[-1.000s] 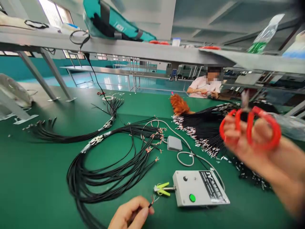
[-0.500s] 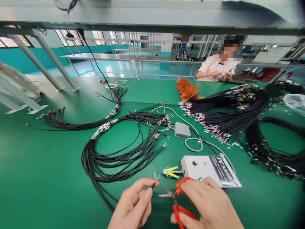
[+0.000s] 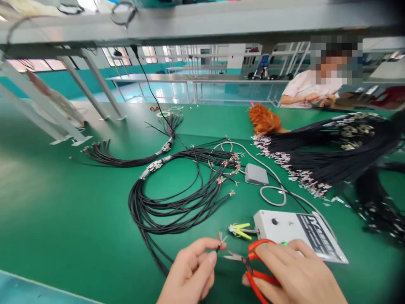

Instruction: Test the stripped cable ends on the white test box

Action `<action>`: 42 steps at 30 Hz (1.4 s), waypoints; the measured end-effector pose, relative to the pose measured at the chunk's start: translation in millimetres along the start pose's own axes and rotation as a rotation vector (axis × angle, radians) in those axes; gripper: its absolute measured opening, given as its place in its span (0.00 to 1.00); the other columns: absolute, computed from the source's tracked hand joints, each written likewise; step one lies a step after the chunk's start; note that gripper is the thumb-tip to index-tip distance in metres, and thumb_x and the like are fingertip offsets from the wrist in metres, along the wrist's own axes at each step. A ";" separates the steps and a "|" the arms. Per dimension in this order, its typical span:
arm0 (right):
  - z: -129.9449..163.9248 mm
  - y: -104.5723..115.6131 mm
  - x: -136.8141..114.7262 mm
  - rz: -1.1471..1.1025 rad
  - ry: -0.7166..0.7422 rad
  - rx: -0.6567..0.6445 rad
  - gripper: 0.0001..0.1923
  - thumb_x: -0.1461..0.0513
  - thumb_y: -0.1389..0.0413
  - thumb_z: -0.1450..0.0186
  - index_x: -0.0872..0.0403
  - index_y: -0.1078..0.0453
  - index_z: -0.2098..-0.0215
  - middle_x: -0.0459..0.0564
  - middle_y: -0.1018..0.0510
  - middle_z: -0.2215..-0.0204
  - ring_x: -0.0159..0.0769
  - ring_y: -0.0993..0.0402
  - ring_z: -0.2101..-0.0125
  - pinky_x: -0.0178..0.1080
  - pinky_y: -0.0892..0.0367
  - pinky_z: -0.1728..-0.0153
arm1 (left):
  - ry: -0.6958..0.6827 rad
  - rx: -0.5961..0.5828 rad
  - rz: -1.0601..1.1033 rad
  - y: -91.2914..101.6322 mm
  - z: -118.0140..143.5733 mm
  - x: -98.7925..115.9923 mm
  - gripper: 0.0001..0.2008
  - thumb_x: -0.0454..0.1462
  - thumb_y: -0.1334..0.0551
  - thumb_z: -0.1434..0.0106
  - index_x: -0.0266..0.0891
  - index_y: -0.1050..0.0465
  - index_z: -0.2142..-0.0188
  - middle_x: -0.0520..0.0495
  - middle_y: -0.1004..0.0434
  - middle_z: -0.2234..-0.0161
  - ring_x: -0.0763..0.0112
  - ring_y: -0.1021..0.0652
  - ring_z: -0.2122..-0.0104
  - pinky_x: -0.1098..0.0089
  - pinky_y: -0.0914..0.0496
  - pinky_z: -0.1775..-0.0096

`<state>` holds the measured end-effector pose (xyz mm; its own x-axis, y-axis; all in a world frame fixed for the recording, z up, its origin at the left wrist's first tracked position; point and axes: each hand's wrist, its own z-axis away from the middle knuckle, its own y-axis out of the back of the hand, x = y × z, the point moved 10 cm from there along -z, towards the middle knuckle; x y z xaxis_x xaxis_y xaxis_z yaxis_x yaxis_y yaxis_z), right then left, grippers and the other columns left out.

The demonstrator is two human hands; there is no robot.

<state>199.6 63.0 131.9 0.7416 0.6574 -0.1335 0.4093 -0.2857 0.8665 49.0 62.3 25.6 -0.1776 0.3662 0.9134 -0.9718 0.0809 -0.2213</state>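
Between thumb and fingertips my left hand (image 3: 193,270) pinches the end of a black cable (image 3: 218,248). Thin coloured wires (image 3: 221,237) fan out from its stripped tip. Wrapped round red-handled scissors (image 3: 248,262), my right hand (image 3: 294,270) keeps them just right of the cable end. Their short blades point left toward the wires, slightly parted and apart from them. Behind my right hand sits a white control box (image 3: 284,228) with a knob, a green light and a yellow-green clip fitting (image 3: 241,230) on its left side.
Black cables (image 3: 139,211) lie coiled on the green table (image 3: 79,211). Further right are a large cable bundle (image 3: 335,156), a grey pedal (image 3: 256,174) with its cord, and orange strands (image 3: 265,119). Across the table a person (image 3: 313,90) works. A metal shelf (image 3: 202,27) spans overhead.
The whole scene has shifted right in view as the camera turned left. Both hands keep their holds, and the scissor blades look a little closer together.
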 end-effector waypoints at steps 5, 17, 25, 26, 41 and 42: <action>-6.4 4.3 2.2 -0.020 -0.100 -0.001 0.27 0.46 0.60 0.27 0.52 0.30 0.72 0.44 0.23 0.76 0.34 0.29 0.75 0.39 0.49 0.67 | 0.043 -0.035 -0.065 -1.3 -0.7 0.5 0.30 0.57 0.38 0.40 0.32 0.27 0.53 0.61 0.46 0.87 0.80 0.48 0.85 0.76 0.53 0.81; -19.7 2.7 -7.7 0.035 -0.059 -0.038 0.26 0.50 0.60 0.26 0.53 0.30 0.72 0.45 0.23 0.77 0.35 0.33 0.78 0.39 0.51 0.68 | 0.073 -0.033 -0.124 0.5 4.1 -0.5 0.27 0.54 0.37 0.38 0.33 0.29 0.52 0.61 0.45 0.85 0.80 0.47 0.84 0.76 0.54 0.80; -18.1 -7.8 -5.1 0.020 -0.074 -0.113 0.13 0.54 0.38 0.37 0.54 0.30 0.72 0.43 0.21 0.76 0.33 0.31 0.78 0.39 0.50 0.68 | 0.093 0.008 -0.064 1.2 8.2 3.0 0.25 0.51 0.36 0.39 0.32 0.26 0.52 0.60 0.45 0.85 0.80 0.46 0.83 0.76 0.55 0.80; -17.5 -9.1 -4.6 0.016 -0.080 -0.124 0.13 0.54 0.37 0.37 0.54 0.30 0.72 0.43 0.21 0.76 0.33 0.31 0.78 0.39 0.50 0.68 | 0.094 0.010 -0.059 1.1 8.7 3.3 0.25 0.51 0.36 0.39 0.32 0.26 0.52 0.60 0.45 0.85 0.80 0.46 0.83 0.76 0.55 0.80; -19.1 -10.8 -11.4 0.065 -0.043 -0.160 0.15 0.54 0.40 0.35 0.54 0.30 0.74 0.44 0.21 0.79 0.32 0.32 0.81 0.39 0.51 0.69 | 0.077 -0.012 -0.026 1.3 9.1 4.8 0.23 0.50 0.36 0.38 0.33 0.26 0.54 0.60 0.45 0.85 0.80 0.47 0.83 0.76 0.54 0.80; -19.3 -10.3 -12.2 0.069 -0.038 -0.158 0.14 0.54 0.41 0.34 0.54 0.31 0.74 0.44 0.21 0.79 0.32 0.32 0.81 0.39 0.51 0.69 | 0.079 -0.008 -0.026 1.6 9.5 5.2 0.23 0.51 0.36 0.38 0.33 0.26 0.54 0.60 0.45 0.85 0.80 0.47 0.83 0.76 0.54 0.80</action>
<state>176.0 71.4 133.9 0.7861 0.6120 -0.0863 0.2701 -0.2145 0.9386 45.0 55.5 33.2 -0.1393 0.4356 0.8893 -0.9747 0.0983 -0.2009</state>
